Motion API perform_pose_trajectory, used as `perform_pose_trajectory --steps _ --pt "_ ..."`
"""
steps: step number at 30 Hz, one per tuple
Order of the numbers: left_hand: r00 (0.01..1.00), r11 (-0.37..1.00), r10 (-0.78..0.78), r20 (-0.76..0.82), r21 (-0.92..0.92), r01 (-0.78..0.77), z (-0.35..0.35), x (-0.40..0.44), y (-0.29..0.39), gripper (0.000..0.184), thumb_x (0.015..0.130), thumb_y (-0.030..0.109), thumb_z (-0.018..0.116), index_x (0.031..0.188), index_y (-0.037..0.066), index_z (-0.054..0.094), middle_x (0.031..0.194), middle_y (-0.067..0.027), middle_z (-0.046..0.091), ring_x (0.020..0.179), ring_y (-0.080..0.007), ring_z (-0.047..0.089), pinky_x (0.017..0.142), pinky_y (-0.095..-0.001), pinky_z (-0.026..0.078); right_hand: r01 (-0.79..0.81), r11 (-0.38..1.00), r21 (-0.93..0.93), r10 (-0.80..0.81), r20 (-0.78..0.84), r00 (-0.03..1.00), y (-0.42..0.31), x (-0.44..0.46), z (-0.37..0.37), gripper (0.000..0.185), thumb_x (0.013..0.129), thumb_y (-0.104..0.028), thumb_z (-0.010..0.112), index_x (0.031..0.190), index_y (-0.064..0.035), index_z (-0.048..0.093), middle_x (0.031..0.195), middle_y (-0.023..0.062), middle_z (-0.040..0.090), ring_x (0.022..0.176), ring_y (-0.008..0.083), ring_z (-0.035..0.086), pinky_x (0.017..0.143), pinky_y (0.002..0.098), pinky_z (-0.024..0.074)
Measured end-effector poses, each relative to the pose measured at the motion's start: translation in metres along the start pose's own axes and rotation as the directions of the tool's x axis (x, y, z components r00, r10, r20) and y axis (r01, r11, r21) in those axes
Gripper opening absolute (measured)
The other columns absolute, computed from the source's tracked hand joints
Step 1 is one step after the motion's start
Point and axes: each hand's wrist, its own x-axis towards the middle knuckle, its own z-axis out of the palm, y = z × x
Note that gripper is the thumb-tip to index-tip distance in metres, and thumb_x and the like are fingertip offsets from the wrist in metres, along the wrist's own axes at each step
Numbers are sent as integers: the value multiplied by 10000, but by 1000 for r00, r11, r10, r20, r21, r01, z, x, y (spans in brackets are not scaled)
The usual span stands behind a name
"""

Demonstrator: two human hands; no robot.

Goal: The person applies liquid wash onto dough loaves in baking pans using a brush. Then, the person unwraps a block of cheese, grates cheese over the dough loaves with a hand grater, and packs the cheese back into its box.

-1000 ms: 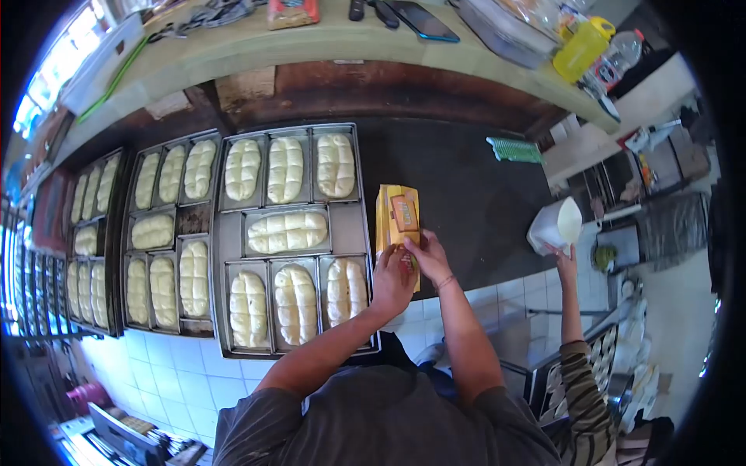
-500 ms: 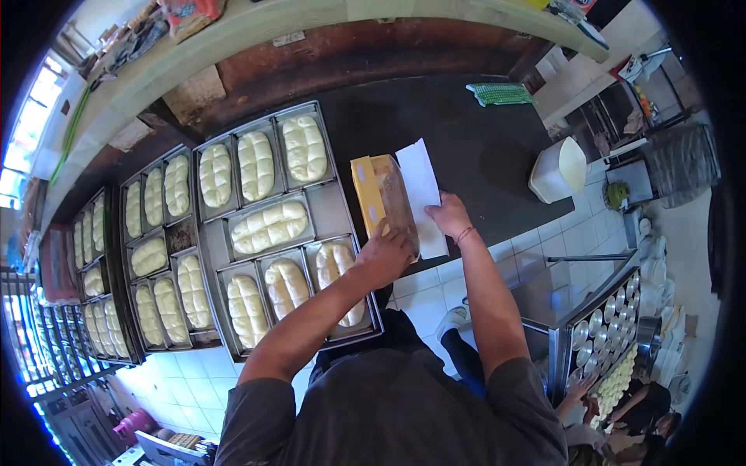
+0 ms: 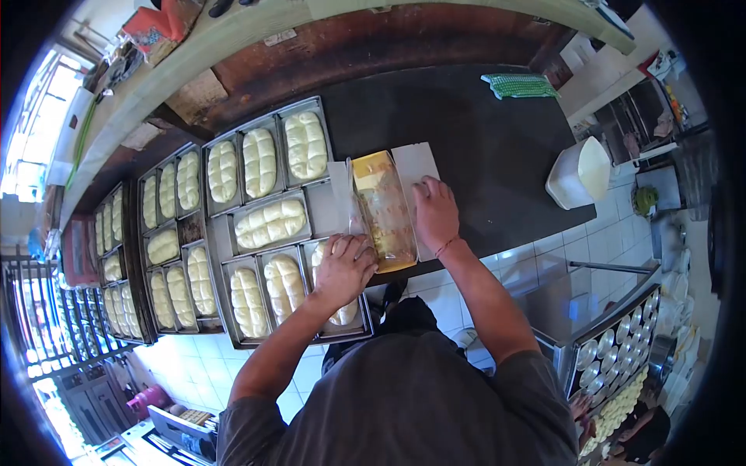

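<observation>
An opened yellow box (image 3: 385, 210) lies on the dark table, its pale side flaps spread out and a clear wrapped, patterned block inside. My left hand (image 3: 346, 268) rests at the box's lower left, over the near-right dough tray, its fingers curled on the left flap edge; what they grip is hard to make out. My right hand (image 3: 437, 211) lies on the right flap (image 3: 418, 165), fingers bent against it. Left of the box is a metal tray (image 3: 322, 203) with several segmented dough loaves (image 3: 270, 224).
More dough trays (image 3: 190, 231) stand further left. A green patterned packet (image 3: 519, 85) and a white container (image 3: 579, 175) sit on the right of the table. A wooden shelf (image 3: 311, 14) runs along the back. At lower right, people's hands are near a rack of round tins (image 3: 614, 342).
The yellow box has been turned and opened, its flaps now spread to both sides with the wrapped contents showing. My left hand moved left, and my right hand is now on the right flap.
</observation>
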Motion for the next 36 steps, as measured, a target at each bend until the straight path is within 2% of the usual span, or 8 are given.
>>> perform_pose_trajectory --steps 3,8,11,12,15,19,23,36 --pt "998 998 -57 -7 4 57 2 1 1 231 846 290 638 963 95 677 1164 -98 590 1129 -251 517 1056 -475 321 69 974 218 -76 25 997 -29 5 -16 684 682 -156 767 1279 -92 439 1211 174 500 1081 371 524 963 438 428" --pt "996 996 -94 -1 9 94 4 1 4 214 851 276 635 950 91 673 1159 -97 588 1125 -254 517 1055 -470 324 68 981 182 -71 8 997 -58 3 -19 632 691 -120 741 1256 -71 463 1223 194 490 1092 407 517 966 444 430" --pt "993 993 -116 -15 -3 116 4 0 2 205 852 263 635 953 88 670 1155 -96 588 1122 -255 519 1055 -469 325 -108 961 255 107 15 994 -35 2 -11 573 707 -90 706 1226 -72 465 1207 182 511 1087 397 533 919 449 464" --pt "992 992 -124 -30 -24 124 6 -2 1 199 847 252 639 956 88 669 1166 -100 584 1125 -262 519 1054 -471 326 -104 961 257 103 18 995 -26 1 -10 573 707 -90 706 1226 -72 465 1207 182 511 1087 397 533 919 449 464" --pt "990 990 -125 -60 -75 121 10 -4 1 190 838 230 647 962 88 667 1189 -108 574 1131 -276 518 1052 -476 327 -330 871 363 249 253 935 4 -4 -10 436 734 -73 671 1141 -66 513 1118 159 566 1033 371 573 852 438 499" --pt "977 975 -174 -127 -163 152 15 -7 1 199 807 200 670 969 86 663 1235 -126 552 1151 -305 511 1044 -485 333 -270 890 368 212 191 958 8 -10 1 260 760 -71 644 1009 -53 571 1004 136 603 959 336 604 798 423 515" --pt "971 975 -168 -171 -171 139 19 -8 -3 265 734 146 711 985 74 674 1241 -150 535 1091 -351 507 967 -480 379 -338 855 393 286 186 940 7 -13 7 151 775 -77 637 918 -39 605 954 140 607 925 342 611 799 418 512" --pt "964 968 -193 -184 -194 157 15 -7 2 263 736 146 719 980 64 664 1297 -172 502 1154 -373 487 985 -493 376 -343 856 386 307 154 939 -1 -10 -8 145 783 -101 661 907 -43 613 957 133 614 903 336 620 774 410 516"
